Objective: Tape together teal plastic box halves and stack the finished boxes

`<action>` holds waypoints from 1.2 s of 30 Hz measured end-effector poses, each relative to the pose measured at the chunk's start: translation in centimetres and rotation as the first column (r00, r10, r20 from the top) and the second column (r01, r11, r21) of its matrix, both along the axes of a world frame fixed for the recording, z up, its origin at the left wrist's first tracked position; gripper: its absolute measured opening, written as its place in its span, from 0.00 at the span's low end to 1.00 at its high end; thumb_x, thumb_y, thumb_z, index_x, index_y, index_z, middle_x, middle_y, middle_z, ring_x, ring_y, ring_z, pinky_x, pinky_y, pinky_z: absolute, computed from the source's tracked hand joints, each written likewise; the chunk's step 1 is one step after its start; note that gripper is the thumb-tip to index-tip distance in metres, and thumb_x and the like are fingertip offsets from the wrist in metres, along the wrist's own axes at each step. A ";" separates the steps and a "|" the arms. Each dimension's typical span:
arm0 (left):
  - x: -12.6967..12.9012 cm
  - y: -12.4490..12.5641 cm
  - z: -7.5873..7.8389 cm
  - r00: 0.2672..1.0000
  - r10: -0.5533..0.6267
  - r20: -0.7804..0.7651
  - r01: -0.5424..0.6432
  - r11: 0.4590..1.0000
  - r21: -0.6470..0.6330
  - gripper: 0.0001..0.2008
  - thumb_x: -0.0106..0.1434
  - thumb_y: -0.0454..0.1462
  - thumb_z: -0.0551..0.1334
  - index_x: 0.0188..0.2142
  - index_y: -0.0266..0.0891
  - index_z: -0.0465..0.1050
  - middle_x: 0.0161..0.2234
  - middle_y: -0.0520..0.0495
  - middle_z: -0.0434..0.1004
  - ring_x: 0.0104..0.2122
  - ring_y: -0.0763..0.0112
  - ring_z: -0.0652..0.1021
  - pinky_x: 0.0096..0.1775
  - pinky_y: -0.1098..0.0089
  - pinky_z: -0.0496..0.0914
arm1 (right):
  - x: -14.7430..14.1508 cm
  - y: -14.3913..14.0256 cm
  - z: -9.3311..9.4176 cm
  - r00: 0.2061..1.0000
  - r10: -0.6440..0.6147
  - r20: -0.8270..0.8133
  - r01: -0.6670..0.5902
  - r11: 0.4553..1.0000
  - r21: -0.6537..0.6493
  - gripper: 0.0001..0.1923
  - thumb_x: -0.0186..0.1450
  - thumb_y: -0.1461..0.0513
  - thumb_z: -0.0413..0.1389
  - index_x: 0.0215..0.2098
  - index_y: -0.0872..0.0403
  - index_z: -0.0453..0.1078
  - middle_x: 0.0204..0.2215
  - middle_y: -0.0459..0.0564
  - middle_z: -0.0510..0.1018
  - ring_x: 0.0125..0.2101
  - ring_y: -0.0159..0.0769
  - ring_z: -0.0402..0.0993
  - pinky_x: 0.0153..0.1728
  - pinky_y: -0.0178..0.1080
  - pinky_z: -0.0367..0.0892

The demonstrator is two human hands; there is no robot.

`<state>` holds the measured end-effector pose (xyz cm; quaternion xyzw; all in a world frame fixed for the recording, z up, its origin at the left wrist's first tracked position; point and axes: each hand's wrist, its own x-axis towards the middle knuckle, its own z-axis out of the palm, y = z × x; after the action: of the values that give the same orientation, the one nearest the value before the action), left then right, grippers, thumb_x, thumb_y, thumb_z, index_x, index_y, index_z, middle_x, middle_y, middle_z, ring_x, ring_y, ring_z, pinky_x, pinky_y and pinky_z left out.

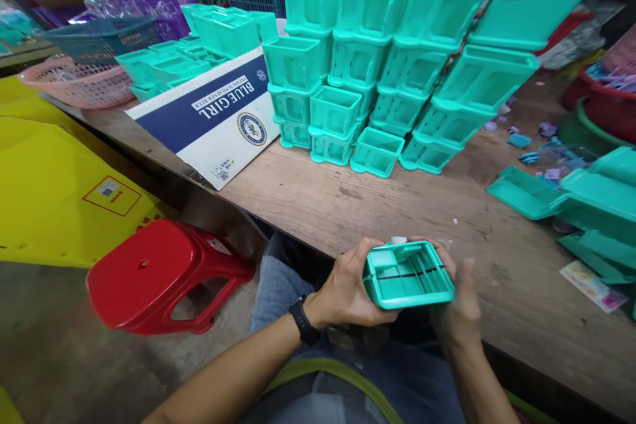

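Green box [410, 281] between left grip [345, 288], snug round one end, and right grip [461, 311], hold unclear.

A red stool [132, 285] stands on the grey floor [44, 338].

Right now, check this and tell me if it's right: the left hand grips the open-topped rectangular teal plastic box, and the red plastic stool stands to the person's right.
One part is wrong: the red plastic stool stands to the person's left, as the head view shows. The left hand does grip the open-topped rectangular teal plastic box.
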<state>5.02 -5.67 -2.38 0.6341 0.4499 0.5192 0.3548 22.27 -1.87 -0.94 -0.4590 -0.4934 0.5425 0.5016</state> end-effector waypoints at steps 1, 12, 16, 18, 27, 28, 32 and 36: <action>0.2 -0.4 0.2 1.000 0.022 0.003 -0.022 1.000 0.006 0.38 0.44 0.41 0.76 0.55 0.44 0.65 0.46 0.46 0.81 0.43 0.54 0.84 0.48 0.57 0.81 | 0.0 -0.1 0.7 0.999 0.038 -0.034 -0.040 0.998 -0.044 0.42 0.62 0.27 0.45 0.44 0.50 0.79 0.40 0.55 0.86 0.43 0.56 0.83 0.46 0.54 0.76; 0.6 -2.2 4.4 0.996 -0.084 0.020 0.072 0.933 0.352 0.40 0.54 0.40 0.73 0.64 0.43 0.60 0.53 0.38 0.79 0.51 0.52 0.83 0.53 0.57 0.79 | 0.9 -3.5 6.1 0.995 -0.089 -0.054 0.095 0.989 0.115 0.41 0.64 0.28 0.45 0.41 0.49 0.83 0.41 0.57 0.87 0.45 0.56 0.82 0.43 0.52 0.78; 0.7 -2.4 4.6 0.997 -0.070 0.022 0.054 0.899 0.435 0.41 0.54 0.41 0.72 0.64 0.40 0.60 0.52 0.37 0.79 0.49 0.51 0.83 0.52 0.57 0.80 | 0.5 -4.1 6.8 0.984 -0.131 -0.118 0.145 0.982 0.119 0.38 0.66 0.32 0.47 0.37 0.51 0.83 0.38 0.58 0.87 0.38 0.57 0.84 0.36 0.54 0.78; 0.9 -2.5 4.5 0.998 -0.047 0.040 0.025 0.900 0.436 0.40 0.53 0.42 0.72 0.63 0.39 0.62 0.50 0.37 0.80 0.48 0.52 0.84 0.51 0.58 0.80 | 0.2 -4.2 7.0 0.978 -0.156 -0.141 0.171 0.980 0.102 0.36 0.65 0.33 0.48 0.35 0.52 0.82 0.35 0.58 0.87 0.34 0.57 0.84 0.33 0.55 0.78; 1.6 -2.9 4.7 1.000 0.014 0.024 -0.021 0.956 0.293 0.38 0.52 0.45 0.74 0.60 0.41 0.63 0.49 0.41 0.80 0.47 0.54 0.84 0.52 0.58 0.81 | 1.0 -2.9 7.3 0.995 -0.066 -0.070 0.067 0.998 0.020 0.36 0.62 0.31 0.53 0.38 0.51 0.83 0.32 0.58 0.87 0.36 0.58 0.84 0.39 0.57 0.78; 1.6 -2.8 4.9 1.000 0.010 0.025 -0.017 0.959 0.284 0.38 0.52 0.44 0.74 0.59 0.41 0.63 0.49 0.41 0.80 0.47 0.55 0.84 0.51 0.58 0.81 | 1.1 -2.9 7.4 0.998 -0.050 -0.048 0.051 0.999 0.013 0.38 0.62 0.30 0.50 0.39 0.50 0.83 0.36 0.59 0.87 0.37 0.59 0.84 0.40 0.57 0.78; 1.2 -2.5 5.6 1.000 -0.016 0.008 0.014 0.970 0.241 0.36 0.53 0.43 0.74 0.58 0.42 0.63 0.49 0.41 0.80 0.47 0.54 0.84 0.51 0.57 0.81 | 1.4 -3.0 7.2 0.999 -0.034 0.023 0.033 0.999 0.042 0.43 0.65 0.28 0.41 0.46 0.48 0.83 0.47 0.58 0.86 0.44 0.58 0.84 0.45 0.56 0.78; 0.8 -2.5 6.0 0.999 -0.045 -0.007 0.045 0.981 0.189 0.36 0.52 0.40 0.73 0.58 0.41 0.64 0.49 0.41 0.79 0.48 0.54 0.83 0.52 0.57 0.80 | 0.9 -3.2 6.6 0.994 -0.107 0.033 0.104 0.992 0.077 0.41 0.65 0.29 0.44 0.44 0.49 0.83 0.42 0.56 0.87 0.46 0.59 0.83 0.48 0.57 0.76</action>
<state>5.80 -8.18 3.59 0.6756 0.3846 0.5505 0.3042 23.15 -5.03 5.68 -0.4752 -0.4979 0.4876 0.5371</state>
